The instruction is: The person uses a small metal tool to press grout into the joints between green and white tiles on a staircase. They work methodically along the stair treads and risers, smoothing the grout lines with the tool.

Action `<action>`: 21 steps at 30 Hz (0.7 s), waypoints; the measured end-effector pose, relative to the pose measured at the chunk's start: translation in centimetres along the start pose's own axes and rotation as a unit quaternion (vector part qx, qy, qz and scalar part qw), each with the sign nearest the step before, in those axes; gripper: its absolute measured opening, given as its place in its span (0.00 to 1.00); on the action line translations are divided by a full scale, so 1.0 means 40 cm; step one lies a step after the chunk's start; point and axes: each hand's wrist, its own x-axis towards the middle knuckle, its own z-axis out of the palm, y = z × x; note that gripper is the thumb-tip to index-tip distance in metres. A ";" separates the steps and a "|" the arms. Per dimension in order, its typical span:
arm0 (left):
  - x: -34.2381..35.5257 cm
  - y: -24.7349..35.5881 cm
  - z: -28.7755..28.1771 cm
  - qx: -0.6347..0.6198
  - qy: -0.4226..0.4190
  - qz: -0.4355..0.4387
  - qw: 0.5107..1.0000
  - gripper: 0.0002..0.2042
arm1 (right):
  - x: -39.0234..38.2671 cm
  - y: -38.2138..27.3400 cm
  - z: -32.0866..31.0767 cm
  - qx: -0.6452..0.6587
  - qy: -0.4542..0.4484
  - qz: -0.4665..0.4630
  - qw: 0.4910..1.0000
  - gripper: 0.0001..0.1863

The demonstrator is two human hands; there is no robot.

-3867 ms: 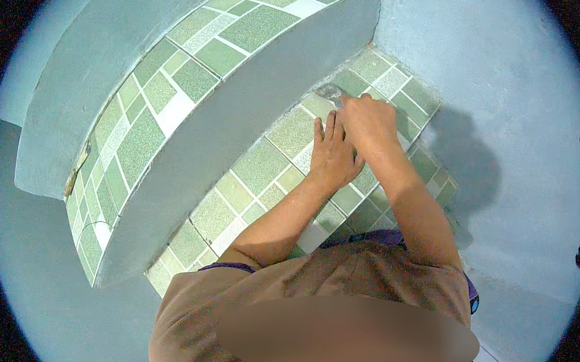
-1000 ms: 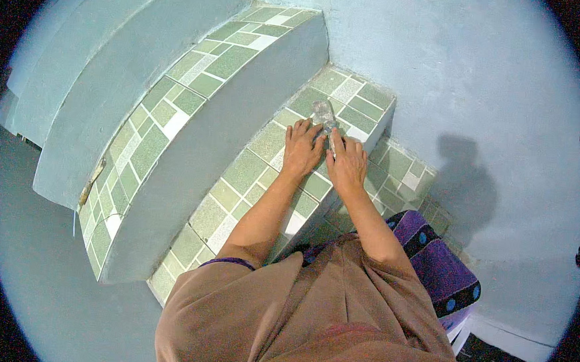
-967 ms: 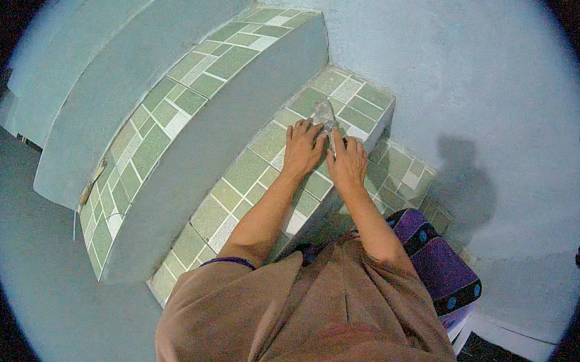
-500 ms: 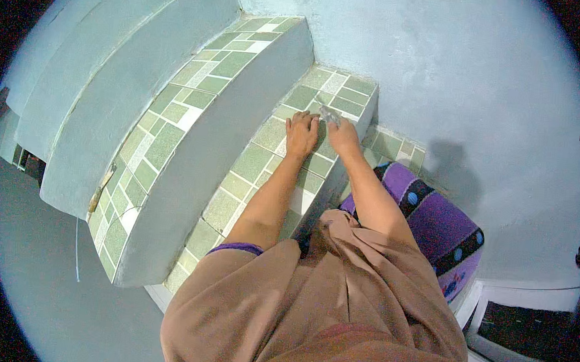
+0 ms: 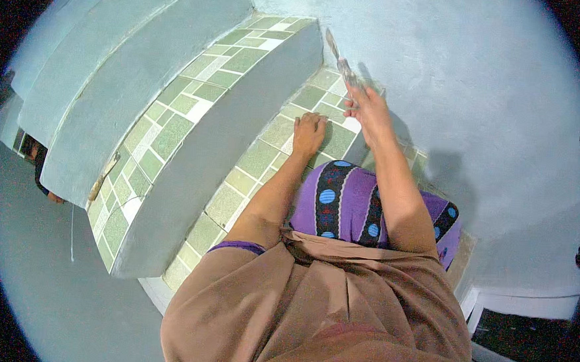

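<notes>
While resting the loosely curled left hand inside the edges of the step, gripping a likely light, stiff scraper sensibly by its handle in the right hand.

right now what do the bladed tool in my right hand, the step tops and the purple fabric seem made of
Bladed tool: probably metal blade, thin and dull grey; handle blotchy, material unclear.
Step tops: likely ceramic tile, low sheen, green and white pieces between pale joints.
Purple fabric: matte cloth, soft folds and patterned black bands; fibre uncertain.
</notes>
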 end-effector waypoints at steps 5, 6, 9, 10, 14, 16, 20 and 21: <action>-0.007 0.008 -0.023 -0.133 -0.024 -0.058 0.989 0.20 | 0.074 0.159 -0.046 -0.167 -0.008 0.036 0.985 0.27; -0.004 0.010 -0.024 -0.174 -0.017 -0.072 0.982 0.20 | 0.089 0.181 -0.053 -0.220 -0.004 0.023 0.975 0.27; 0.001 0.040 0.010 -0.388 0.016 -0.154 0.909 0.25 | 0.104 0.240 -0.051 -0.338 0.008 -0.002 0.941 0.29; 0.005 0.047 0.019 -0.425 0.026 -0.167 0.889 0.26 | 0.098 0.254 -0.050 -0.382 -0.009 -0.062 0.922 0.30; 0.021 0.062 0.049 -0.345 0.043 -0.158 0.924 0.25 | 0.068 0.290 -0.040 -0.476 -0.064 -0.098 0.872 0.34; 0.037 0.055 0.054 -0.304 0.052 -0.215 0.927 0.21 | 0.061 0.293 -0.043 -0.496 -0.100 -0.127 0.853 0.35; 0.045 0.016 -0.009 -0.237 0.002 -0.225 0.945 0.19 | 0.053 0.297 -0.062 -0.521 -0.222 -0.117 0.816 0.36; 0.034 0.009 -0.035 -0.244 -0.007 -0.222 0.944 0.19 | 0.052 0.301 -0.065 -0.541 -0.249 -0.109 0.796 0.36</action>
